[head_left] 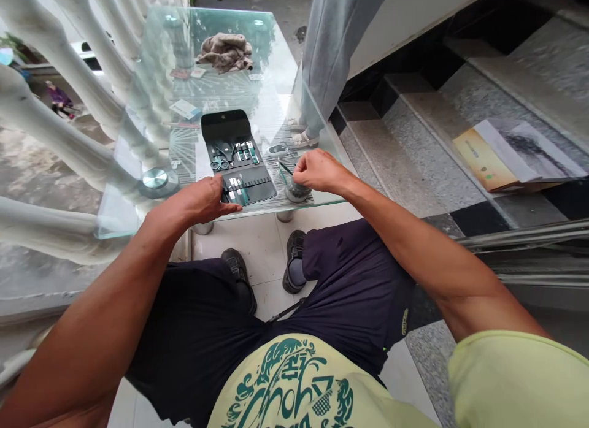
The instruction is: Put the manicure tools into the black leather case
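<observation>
An opened black tool case (257,181) lies on the glass table, with scissors (221,158) and several small green and silver tools in its slots. My left hand (207,201) rests at the case's lower left corner, thumb stretched along the near edge and apart from the fingers. To the right of the case, my right hand (317,170) is closed in a pinch over a glass jar (297,191). A thin green tool (284,168) slants beside those fingertips; whether they grip it is too small to tell.
On the glass table (133,216) are a crumpled cloth (226,51), a round metallic object (155,178), cards (184,108) and a small oval device (278,149). A person in grey trousers (329,48) stands behind its right edge. White balusters line the left; stairs (414,146) rise right.
</observation>
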`<action>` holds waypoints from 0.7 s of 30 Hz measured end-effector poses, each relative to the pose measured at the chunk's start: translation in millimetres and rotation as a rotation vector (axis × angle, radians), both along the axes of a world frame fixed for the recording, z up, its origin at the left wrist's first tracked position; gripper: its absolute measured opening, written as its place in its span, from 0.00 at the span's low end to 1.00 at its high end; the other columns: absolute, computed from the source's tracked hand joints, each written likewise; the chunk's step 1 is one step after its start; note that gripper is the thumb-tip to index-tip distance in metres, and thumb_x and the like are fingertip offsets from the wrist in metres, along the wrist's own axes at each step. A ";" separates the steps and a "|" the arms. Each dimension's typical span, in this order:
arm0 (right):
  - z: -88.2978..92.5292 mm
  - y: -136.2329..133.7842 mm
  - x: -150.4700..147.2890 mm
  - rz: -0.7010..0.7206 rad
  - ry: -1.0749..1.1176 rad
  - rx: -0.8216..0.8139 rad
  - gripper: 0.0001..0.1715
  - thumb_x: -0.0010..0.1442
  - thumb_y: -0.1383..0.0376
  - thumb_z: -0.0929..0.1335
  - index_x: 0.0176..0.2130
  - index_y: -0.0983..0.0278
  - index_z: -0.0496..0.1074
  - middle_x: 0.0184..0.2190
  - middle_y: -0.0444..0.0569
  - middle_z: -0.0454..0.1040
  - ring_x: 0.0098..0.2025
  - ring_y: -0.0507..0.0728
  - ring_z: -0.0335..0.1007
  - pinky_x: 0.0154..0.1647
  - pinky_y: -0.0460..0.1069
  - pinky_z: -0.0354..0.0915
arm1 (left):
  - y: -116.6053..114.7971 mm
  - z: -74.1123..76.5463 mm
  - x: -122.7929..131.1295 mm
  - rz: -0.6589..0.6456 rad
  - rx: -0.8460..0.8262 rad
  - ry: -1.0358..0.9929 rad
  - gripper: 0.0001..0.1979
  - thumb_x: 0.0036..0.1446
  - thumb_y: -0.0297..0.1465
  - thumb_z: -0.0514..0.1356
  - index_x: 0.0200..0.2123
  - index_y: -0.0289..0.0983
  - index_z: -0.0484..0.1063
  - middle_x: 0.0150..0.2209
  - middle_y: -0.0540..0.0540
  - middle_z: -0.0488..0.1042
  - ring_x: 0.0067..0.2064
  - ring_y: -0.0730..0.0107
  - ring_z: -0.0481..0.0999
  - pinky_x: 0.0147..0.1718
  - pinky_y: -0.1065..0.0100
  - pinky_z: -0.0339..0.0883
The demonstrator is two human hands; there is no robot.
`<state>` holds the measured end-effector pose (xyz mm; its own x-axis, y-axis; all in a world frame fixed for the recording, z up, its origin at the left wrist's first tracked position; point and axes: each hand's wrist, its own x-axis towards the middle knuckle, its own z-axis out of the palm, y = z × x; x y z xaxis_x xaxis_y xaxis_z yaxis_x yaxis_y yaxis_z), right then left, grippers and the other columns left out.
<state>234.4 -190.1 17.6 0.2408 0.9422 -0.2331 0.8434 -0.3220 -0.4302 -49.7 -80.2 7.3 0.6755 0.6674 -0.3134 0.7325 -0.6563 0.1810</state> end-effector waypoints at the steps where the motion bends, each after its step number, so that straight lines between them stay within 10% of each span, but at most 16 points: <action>1: 0.2 -3.3 -5.6 -0.027 0.100 -0.002 0.05 0.62 0.66 0.74 0.34 0.65 0.83 0.30 0.53 0.81 0.36 0.60 0.77 0.37 0.50 0.69 | 0.2 -1.3 0.4 0.012 0.000 0.000 0.31 0.67 0.53 0.72 0.62 0.39 0.74 0.56 0.33 0.85 0.53 0.43 0.86 0.45 0.61 0.71; 7: -11.9 -9.1 -49.4 -0.180 0.541 -0.214 0.15 0.56 0.68 0.79 0.25 0.63 0.74 0.20 0.44 0.71 0.19 0.48 0.55 0.18 0.46 0.47 | -4.9 1.0 3.1 -0.009 0.024 0.060 0.32 0.69 0.54 0.69 0.65 0.38 0.74 0.59 0.31 0.84 0.57 0.41 0.86 0.47 0.60 0.73; 21: -21.2 5.8 -75.9 -0.347 0.845 -0.270 0.12 0.63 0.74 0.77 0.32 0.65 0.74 0.30 0.50 0.80 0.26 0.49 0.72 0.15 0.40 0.50 | -10.2 3.6 7.3 0.003 0.009 0.063 0.36 0.70 0.52 0.70 0.68 0.32 0.74 0.62 0.26 0.83 0.60 0.36 0.85 0.51 0.56 0.73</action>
